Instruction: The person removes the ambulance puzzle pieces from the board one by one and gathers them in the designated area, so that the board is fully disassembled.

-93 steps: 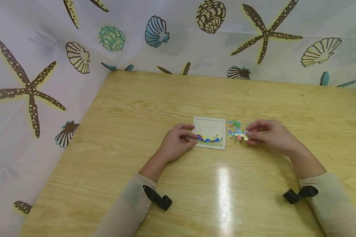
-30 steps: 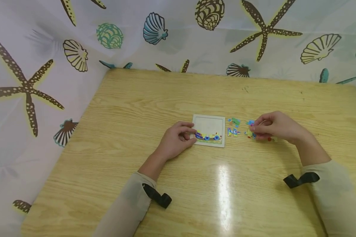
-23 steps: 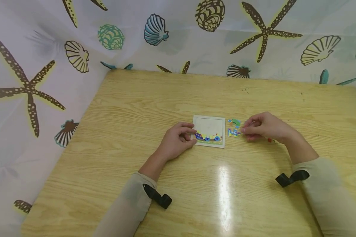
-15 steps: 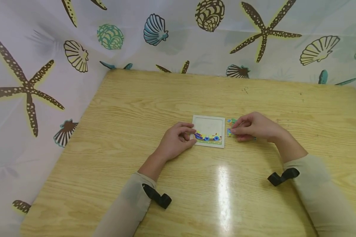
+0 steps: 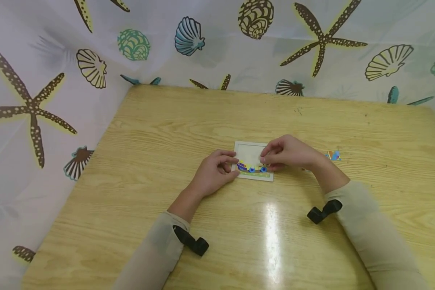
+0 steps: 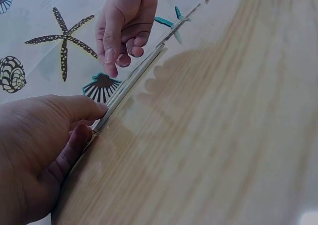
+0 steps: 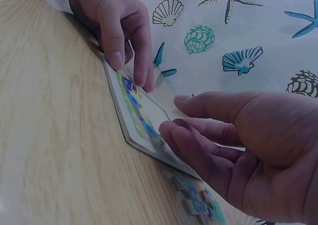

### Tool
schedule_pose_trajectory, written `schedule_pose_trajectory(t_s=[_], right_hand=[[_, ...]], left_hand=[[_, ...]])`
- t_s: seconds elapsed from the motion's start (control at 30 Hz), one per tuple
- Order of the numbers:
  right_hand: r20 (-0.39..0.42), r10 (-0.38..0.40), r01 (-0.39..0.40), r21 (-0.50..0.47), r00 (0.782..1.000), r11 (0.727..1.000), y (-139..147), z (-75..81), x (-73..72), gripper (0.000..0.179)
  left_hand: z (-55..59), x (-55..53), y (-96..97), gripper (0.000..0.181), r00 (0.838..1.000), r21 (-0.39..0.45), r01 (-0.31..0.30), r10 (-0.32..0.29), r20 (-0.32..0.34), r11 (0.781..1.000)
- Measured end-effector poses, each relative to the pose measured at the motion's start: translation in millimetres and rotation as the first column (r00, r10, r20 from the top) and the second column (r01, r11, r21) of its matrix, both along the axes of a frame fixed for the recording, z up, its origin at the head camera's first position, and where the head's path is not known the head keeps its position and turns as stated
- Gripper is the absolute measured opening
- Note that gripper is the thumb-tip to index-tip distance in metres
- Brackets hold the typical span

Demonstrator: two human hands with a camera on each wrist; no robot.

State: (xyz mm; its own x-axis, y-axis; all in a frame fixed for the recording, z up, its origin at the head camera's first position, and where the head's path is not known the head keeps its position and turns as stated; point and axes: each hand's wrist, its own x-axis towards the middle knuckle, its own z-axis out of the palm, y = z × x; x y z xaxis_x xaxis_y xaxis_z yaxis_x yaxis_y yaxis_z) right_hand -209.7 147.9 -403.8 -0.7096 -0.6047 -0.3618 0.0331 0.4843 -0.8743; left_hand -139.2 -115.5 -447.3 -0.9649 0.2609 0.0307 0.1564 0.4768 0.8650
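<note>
A square puzzle board (image 5: 247, 150) with a pale rim lies flat on the table. Pieces forming a colourful vehicle picture (image 5: 251, 169) fill its near side; the far side is bare in what shows. My left hand (image 5: 215, 171) holds the board at its left edge, thumb near the front corner and fingers farther back. Over the board's right side hovers my right hand (image 5: 290, 152), fingers loosely bent. In the right wrist view its thumb and fingertips (image 7: 184, 100) are apart, and no piece shows between them. Loose puzzle pieces (image 7: 198, 197) lie beside the board.
More loose pieces (image 5: 334, 155) lie to the right, partly hidden behind my right forearm. The wood-grain table (image 5: 166, 121) ends at a white curtain (image 5: 217, 48) printed with shells and starfish, at the back and left. Black wrist straps (image 5: 324, 211) hang from both sleeves.
My right hand went right among the loose pieces, then swept left past them to over the board. My left hand stays at the board's left edge.
</note>
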Motion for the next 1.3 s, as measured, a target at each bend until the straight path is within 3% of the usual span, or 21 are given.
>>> schedule_pose_trajectory(t_s=[0.43, 0.63, 0.93, 1.17, 1.3], right_hand=[[-0.029, 0.041, -0.04, 0.038, 0.999, 0.998, -40, -1.9, 2.8, 0.026], [-0.082, 0.074, -0.07, 0.05, 0.994, 0.996, -46, -4.2, 5.3, 0.031], [-0.206, 0.13, -0.104, 0.133, 0.97, 0.986, -50, -5.8, 11.4, 0.04], [-0.192, 0.133, -0.107, 0.136, 0.972, 0.985, -51, -5.2, 13.7, 0.028], [-0.209, 0.129, -0.098, 0.153, 0.969, 0.983, -51, -4.3, 15.7, 0.034]], left_hand=[[-1.9, -3.3, 1.0, 0.032, 1.0, -0.001, 0.011, -0.011, -0.012, 1.0], [-3.3, -3.6, 0.7, 0.032, 1.0, -0.006, 0.007, -0.007, -0.007, 1.0], [-2.8, -3.0, -0.6, 0.033, 1.0, -0.027, 0.004, -0.004, 0.0, 1.0], [-0.3, -1.9, -0.3, 0.039, 1.0, -0.031, 0.028, -0.028, -0.005, 0.999], [-0.3, -2.0, -0.6, 0.042, 1.0, -0.04, 0.03, -0.031, 0.0, 0.999]])
